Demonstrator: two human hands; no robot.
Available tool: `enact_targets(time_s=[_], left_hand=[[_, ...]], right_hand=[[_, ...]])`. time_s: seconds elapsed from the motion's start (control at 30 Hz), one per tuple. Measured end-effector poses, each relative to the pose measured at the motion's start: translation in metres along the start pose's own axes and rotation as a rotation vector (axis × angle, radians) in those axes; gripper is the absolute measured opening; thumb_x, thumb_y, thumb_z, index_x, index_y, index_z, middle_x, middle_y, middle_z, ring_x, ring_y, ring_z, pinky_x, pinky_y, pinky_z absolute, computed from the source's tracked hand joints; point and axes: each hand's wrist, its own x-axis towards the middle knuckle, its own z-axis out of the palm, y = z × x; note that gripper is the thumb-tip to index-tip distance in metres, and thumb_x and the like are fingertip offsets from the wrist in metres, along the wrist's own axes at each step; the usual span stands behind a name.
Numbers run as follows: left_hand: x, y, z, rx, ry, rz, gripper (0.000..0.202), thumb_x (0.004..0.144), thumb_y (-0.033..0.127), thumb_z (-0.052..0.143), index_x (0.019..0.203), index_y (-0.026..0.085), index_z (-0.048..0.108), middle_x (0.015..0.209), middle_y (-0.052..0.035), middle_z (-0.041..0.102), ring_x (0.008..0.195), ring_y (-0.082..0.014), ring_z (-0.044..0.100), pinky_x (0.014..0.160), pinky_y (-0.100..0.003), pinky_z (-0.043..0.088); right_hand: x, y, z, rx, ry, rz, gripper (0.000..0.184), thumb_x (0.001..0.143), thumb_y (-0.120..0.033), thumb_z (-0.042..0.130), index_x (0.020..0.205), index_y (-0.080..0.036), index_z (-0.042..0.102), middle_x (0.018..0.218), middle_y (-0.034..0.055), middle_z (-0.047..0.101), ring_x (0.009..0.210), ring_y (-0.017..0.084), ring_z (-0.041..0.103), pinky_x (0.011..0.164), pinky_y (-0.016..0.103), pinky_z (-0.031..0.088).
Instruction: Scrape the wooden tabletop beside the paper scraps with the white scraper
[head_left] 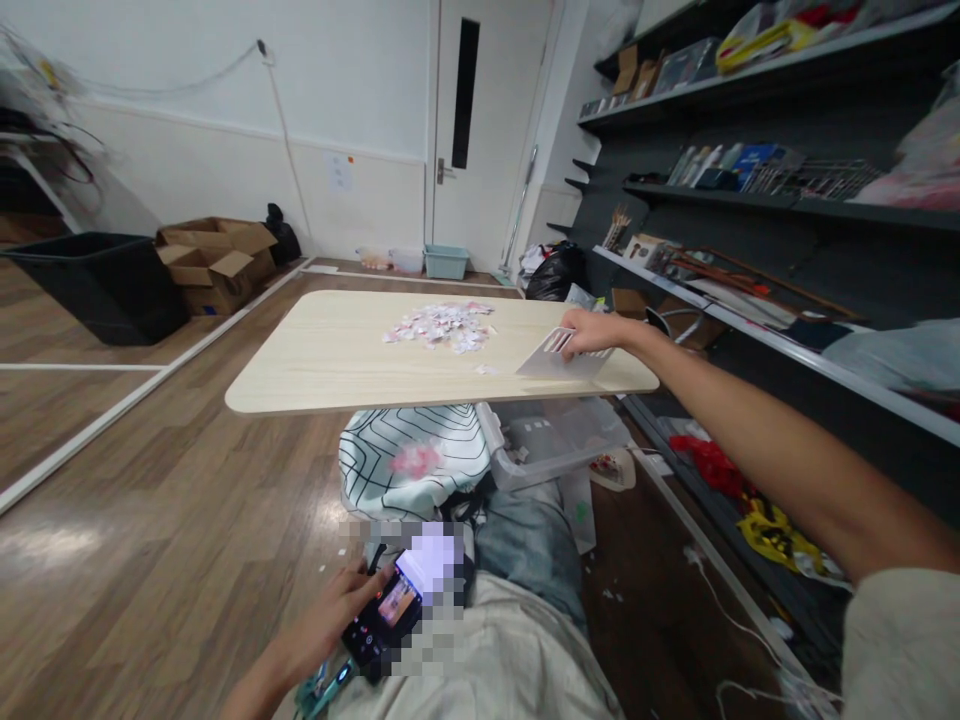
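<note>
My right hand is closed on a thin white slotted panel, fingers at its slots. The panel leans with its lower edge on a pale wooden tabletop. To its left, a loose pile of small white and pink paper scraps is spread on the tabletop. Down by my lap, my left hand has its fingers closed at the edge of a phone with a lit screen. Part of the phone is blurred out. A teal object lies just below it.
Under the tabletop are a clear plastic bin and a white-and-black patterned cloth. Dark shelves run along the right. A black bin and cardboard boxes stand at left. Scraps dot the wooden floor.
</note>
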Motion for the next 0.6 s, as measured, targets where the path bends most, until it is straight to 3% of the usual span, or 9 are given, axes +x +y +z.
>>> enact_targets(time_s=[0.13, 0.3, 0.43, 0.6], left_hand=[[0.0, -0.011, -0.005, 0.033, -0.031, -0.017, 0.08, 0.094, 0.074, 0.062, 0.164, 0.036, 0.062, 0.169, -0.0082, 0.061, 0.165, -0.0461, 0.041, 0.137, -0.057, 0.029], [0.003, -0.031, 0.003, 0.029, -0.032, -0.012, 0.079, 0.103, 0.071, 0.044, 0.171, 0.033, 0.052, 0.172, -0.0081, 0.057, 0.167, -0.042, 0.04, 0.138, -0.055, 0.027], [0.004, -0.04, 0.006, 0.012, 0.017, -0.003, 0.077, 0.105, 0.069, 0.043, 0.17, 0.03, 0.055, 0.168, -0.0094, 0.062, 0.165, -0.0422, 0.043, 0.136, -0.057, 0.032], [0.002, -0.034, 0.002, -0.023, 0.017, 0.012, 0.083, 0.102, 0.078, 0.042, 0.167, 0.03, 0.059, 0.168, -0.0093, 0.062, 0.164, -0.0418, 0.044, 0.137, -0.057, 0.031]], right_hand=[[0.013, -0.009, 0.003, -0.071, 0.078, 0.01, 0.015, 0.062, -0.03, 0.074, 0.063, -0.018, 0.065, 0.065, -0.0011, 0.058, 0.072, 0.018, 0.058, 0.064, 0.026, 0.039], [0.03, -0.019, 0.01, -0.136, 0.086, -0.012, 0.01, 0.06, -0.025, 0.069, 0.067, -0.017, 0.07, 0.061, -0.001, 0.057, 0.069, 0.018, 0.058, 0.062, 0.026, 0.037], [0.035, -0.02, 0.012, -0.185, 0.052, -0.075, 0.014, 0.061, -0.026, 0.067, 0.069, -0.016, 0.074, 0.058, -0.0016, 0.055, 0.068, 0.017, 0.056, 0.063, 0.027, 0.037], [0.033, -0.014, 0.012, -0.194, -0.018, -0.132, 0.009, 0.064, -0.025, 0.069, 0.064, -0.016, 0.071, 0.057, -0.0028, 0.051, 0.067, 0.016, 0.051, 0.065, 0.028, 0.034]])
